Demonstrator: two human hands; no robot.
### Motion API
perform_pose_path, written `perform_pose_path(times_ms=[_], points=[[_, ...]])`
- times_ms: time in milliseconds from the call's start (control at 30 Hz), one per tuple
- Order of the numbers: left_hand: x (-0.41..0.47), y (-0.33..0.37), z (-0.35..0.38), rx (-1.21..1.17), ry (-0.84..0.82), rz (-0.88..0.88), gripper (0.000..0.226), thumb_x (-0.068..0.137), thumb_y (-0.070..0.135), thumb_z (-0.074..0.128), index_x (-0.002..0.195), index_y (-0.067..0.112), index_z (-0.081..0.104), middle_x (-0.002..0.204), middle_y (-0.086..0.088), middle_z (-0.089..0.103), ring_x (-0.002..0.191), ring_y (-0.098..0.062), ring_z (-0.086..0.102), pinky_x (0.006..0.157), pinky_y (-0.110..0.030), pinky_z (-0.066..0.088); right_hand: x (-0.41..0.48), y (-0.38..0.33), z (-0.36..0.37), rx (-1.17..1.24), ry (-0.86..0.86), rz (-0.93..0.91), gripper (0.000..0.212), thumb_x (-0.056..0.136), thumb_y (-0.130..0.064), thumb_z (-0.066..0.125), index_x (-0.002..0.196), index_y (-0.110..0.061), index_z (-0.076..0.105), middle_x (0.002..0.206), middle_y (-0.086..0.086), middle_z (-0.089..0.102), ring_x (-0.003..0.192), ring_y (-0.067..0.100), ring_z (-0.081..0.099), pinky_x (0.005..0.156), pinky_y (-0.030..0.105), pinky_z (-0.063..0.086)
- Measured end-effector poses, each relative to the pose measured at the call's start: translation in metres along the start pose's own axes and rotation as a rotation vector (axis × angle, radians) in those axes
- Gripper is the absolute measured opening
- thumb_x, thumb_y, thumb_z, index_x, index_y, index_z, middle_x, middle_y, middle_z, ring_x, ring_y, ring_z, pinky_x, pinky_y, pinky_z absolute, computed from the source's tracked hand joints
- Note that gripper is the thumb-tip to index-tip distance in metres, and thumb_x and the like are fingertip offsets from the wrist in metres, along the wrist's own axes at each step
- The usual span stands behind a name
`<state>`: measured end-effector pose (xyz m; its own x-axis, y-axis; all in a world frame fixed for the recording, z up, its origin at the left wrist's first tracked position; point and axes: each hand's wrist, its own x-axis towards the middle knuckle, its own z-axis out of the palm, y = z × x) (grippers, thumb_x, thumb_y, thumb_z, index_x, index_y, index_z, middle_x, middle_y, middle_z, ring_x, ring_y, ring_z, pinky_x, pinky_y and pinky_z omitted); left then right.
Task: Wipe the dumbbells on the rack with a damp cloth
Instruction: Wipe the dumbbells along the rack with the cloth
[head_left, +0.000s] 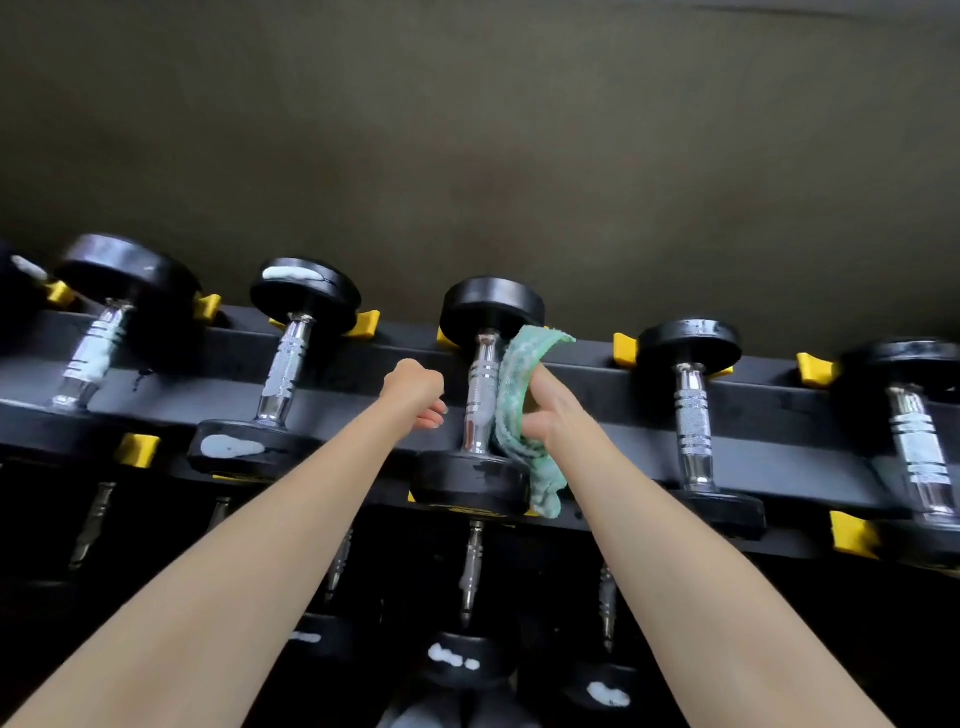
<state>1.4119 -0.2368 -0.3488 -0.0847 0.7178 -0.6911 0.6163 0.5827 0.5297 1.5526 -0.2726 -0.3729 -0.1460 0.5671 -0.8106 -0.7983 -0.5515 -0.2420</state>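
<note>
Wiping of a racked dumbbell, head view. The centre dumbbell (479, 387) lies in yellow cradles (366, 323) on the top rail of the black rack (597, 395), its chrome handle pointing away from the viewer between two black end weights. The green cloth (511, 400) is soft and limp: it drapes along the right side of the handle, and its loose tail hangs over the near weight. It is light and probably clings when damp, so it is best taken bunched in the palm rather than by an edge. The dumbbell is judged heavy and rigid, its polished handle slippery apart from the knurled bands; it needs no lifting, since the cradles bear it. The right grip (545, 410) is partly closed, thumb and fingers curled round the bunched cloth and pressing it against the handle. The left grip (415, 387) is curled into a fist just left of the handle, narrowly apart from it and holding nothing visible. The neighbouring dumbbells (291, 364) carry pale smears on their weights.
</note>
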Motion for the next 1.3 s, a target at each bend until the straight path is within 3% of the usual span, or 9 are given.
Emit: perform_pose_path(times_ms=[100,233,433,700,833,967,1033,1133,1300], points=[[0.001,-0.005,-0.001,0.004,-0.027,-0.025,0.029,0.091,0.006,0.040,0.113,-0.005,0.055,0.072,-0.012,0.060,0.053,-0.021,0.056,0.048,-0.026,0.049,0.006,-0.002,0.014,-0.227,-0.016,0.021,0.032,0.083,-0.040,0.067,0.079,-0.008,0.066,0.077,0.005,0.063,0.074,0.018,0.059,0.080,0.029,0.048],[0.001,-0.012,-0.002,0.004,-0.063,-0.058,0.030,0.091,0.008,0.040,0.113,-0.006,0.054,0.073,-0.012,0.059,0.054,-0.021,0.055,0.047,-0.026,0.048,0.013,-0.002,0.017,-0.442,0.062,0.044,0.039,0.093,-0.043,0.050,0.096,-0.007,0.064,0.092,0.010,0.067,0.084,0.022,0.063,0.092,0.035,0.049],[0.000,-0.011,0.001,-0.006,-0.092,-0.060,0.032,0.093,0.012,0.041,0.118,-0.004,0.052,0.075,-0.012,0.058,0.056,-0.021,0.056,0.048,-0.026,0.049,0.002,-0.002,0.010,-0.523,-0.027,0.112,0.032,0.096,-0.033,0.049,0.093,-0.004,0.062,0.075,0.010,0.069,0.072,0.020,0.062,0.068,0.029,0.050],[-0.006,-0.017,-0.002,-0.024,-0.085,-0.087,0.027,0.093,0.005,0.039,0.112,-0.006,0.055,0.073,-0.014,0.058,0.057,-0.021,0.056,0.048,-0.026,0.048,-0.003,0.003,0.008,-0.724,-0.099,0.197,0.017,0.094,-0.019,0.054,0.096,-0.003,0.061,0.090,0.011,0.066,0.079,0.020,0.061,0.078,0.030,0.048],[-0.009,-0.019,-0.005,-0.031,-0.073,-0.078,0.025,0.093,0.004,0.040,0.110,-0.007,0.055,0.074,-0.014,0.058,0.059,-0.022,0.057,0.051,-0.026,0.048,-0.001,0.001,0.006,-0.940,-0.031,0.169,0.026,0.092,-0.010,0.056,0.116,-0.003,0.053,0.106,0.010,0.061,0.090,0.018,0.059,0.086,0.029,0.048],[-0.011,-0.019,-0.005,-0.004,-0.070,-0.075,0.024,0.093,0.004,0.039,0.109,-0.005,0.055,0.078,-0.014,0.060,0.058,-0.021,0.057,0.050,-0.024,0.048,-0.005,-0.005,-0.004,-1.092,0.037,0.170,0.009,0.090,0.003,0.050,0.094,-0.002,0.056,0.096,0.008,0.058,0.093,0.018,0.054,0.074,0.024,0.047],[-0.011,-0.018,-0.005,-0.005,-0.072,-0.075,0.023,0.093,0.004,0.040,0.108,-0.004,0.055,0.080,-0.015,0.061,0.059,-0.021,0.057,0.051,-0.024,0.049,-0.008,-0.008,-0.015,-1.061,0.080,0.186,0.011,0.088,0.005,0.049,0.091,-0.004,0.055,0.093,0.009,0.059,0.085,0.019,0.056,0.072,0.027,0.049],[-0.009,-0.015,-0.004,-0.025,-0.059,-0.076,0.022,0.094,0.006,0.040,0.105,-0.003,0.056,0.077,-0.014,0.060,0.061,-0.021,0.058,0.052,-0.025,0.050,-0.012,-0.011,-0.034,-0.870,0.085,0.171,0.027,0.087,0.003,0.051,0.114,-0.001,0.053,0.114,0.017,0.059,0.096,0.027,0.059,0.092,0.038,0.049],[-0.009,-0.004,-0.004,-0.089,0.001,-0.029,0.021,0.093,0.007,0.040,0.103,-0.002,0.057,0.073,-0.012,0.059,0.055,-0.019,0.056,0.042,-0.022,0.047,-0.034,-0.011,-0.061,-0.446,-0.049,-0.017,0.027,0.089,0.003,0.043,0.114,-0.002,0.053,0.100,0.018,0.064,0.082,0.028,0.067,0.070,0.036,0.058]])
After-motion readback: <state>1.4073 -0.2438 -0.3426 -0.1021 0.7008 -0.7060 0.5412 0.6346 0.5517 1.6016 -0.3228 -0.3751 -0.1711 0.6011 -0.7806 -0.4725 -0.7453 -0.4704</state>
